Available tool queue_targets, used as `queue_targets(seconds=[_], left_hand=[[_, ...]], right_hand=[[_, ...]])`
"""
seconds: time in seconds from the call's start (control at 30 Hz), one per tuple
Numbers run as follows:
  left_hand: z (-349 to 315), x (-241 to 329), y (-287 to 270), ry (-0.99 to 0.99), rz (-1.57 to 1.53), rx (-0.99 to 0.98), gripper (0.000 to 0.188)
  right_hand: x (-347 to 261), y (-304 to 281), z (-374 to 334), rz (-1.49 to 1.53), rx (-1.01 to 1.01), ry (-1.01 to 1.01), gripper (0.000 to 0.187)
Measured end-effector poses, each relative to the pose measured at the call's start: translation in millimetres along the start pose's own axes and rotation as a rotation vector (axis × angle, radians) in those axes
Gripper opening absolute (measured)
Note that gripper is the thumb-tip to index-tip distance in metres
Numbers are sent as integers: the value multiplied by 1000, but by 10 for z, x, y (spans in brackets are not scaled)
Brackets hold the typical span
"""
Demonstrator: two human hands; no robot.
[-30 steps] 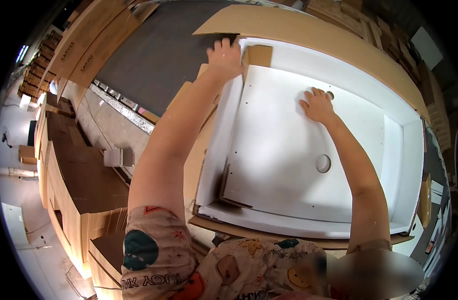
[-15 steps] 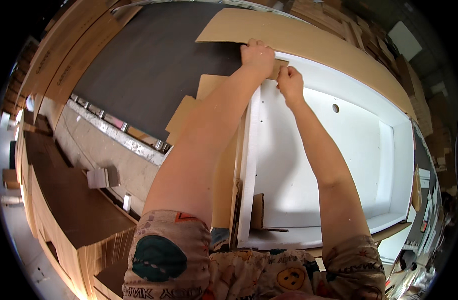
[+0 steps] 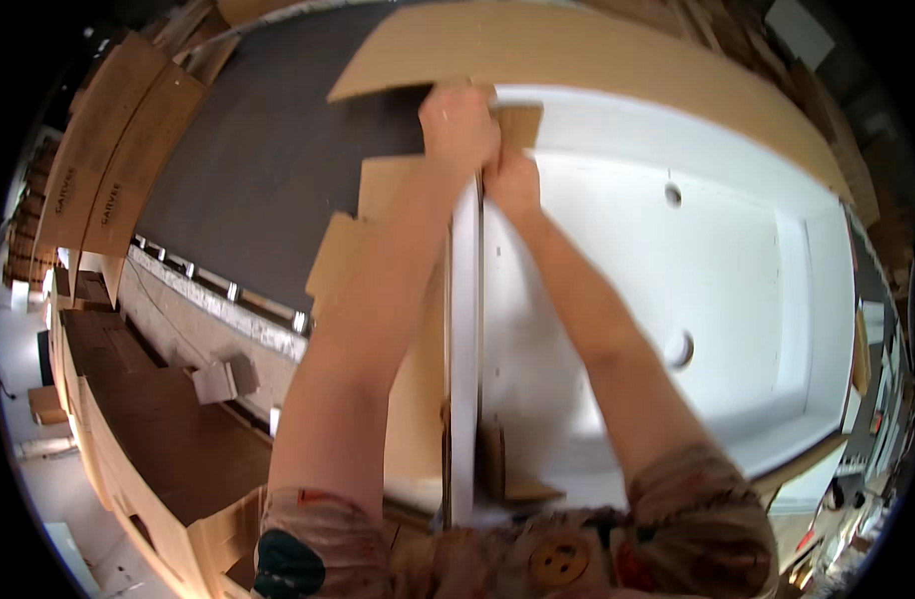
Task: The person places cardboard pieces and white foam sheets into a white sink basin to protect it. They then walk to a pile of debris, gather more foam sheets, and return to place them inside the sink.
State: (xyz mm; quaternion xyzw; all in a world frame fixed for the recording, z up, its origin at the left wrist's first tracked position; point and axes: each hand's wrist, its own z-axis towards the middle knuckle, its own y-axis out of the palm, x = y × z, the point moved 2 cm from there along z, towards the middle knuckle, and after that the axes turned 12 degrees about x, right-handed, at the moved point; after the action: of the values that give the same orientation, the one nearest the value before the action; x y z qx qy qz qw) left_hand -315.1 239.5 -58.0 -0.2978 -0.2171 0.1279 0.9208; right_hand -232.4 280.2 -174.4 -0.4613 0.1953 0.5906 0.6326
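A white, shallow, box-like piece (image 3: 627,299) with raised walls and round holes lies open side up in front of me. At its far left corner sits a folded brown cardboard corner piece (image 3: 520,127). My left hand (image 3: 459,125) is closed over that corner from the outside, fingers curled round the cardboard. My right hand (image 3: 512,183) is closed just inside the left wall, pressed against the lower part of the same corner piece; its fingertips are hidden. Another folded cardboard piece (image 3: 492,464) stands in the near left corner.
Open carton flaps spread beyond the far wall (image 3: 577,45) and along the left (image 3: 413,329). A dark conveyor belt (image 3: 268,150) runs off to the far left, with a metal roller rail (image 3: 228,295) beside it. Stacked flat cartons (image 3: 158,429) stand at the lower left.
Both hands have shifted left in view, and my right hand has come in close against my left. The head view has turned, so the white piece's left wall looks straighter.
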Motion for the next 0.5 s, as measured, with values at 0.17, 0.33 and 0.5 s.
queue_targets(seconds=[0.17,0.33,0.5], left_hand=[[-46,-10,76,7,-48,-17,24],[-138,-182,3,-55,-155,35,23],[-181,-84,8,-130,-246,-55,27]], right_hand=[[81,-107,384,85,-166,302,40],[-636,-234,649,435,-107,261,30],[27,54,105,160,41,-49,33]])
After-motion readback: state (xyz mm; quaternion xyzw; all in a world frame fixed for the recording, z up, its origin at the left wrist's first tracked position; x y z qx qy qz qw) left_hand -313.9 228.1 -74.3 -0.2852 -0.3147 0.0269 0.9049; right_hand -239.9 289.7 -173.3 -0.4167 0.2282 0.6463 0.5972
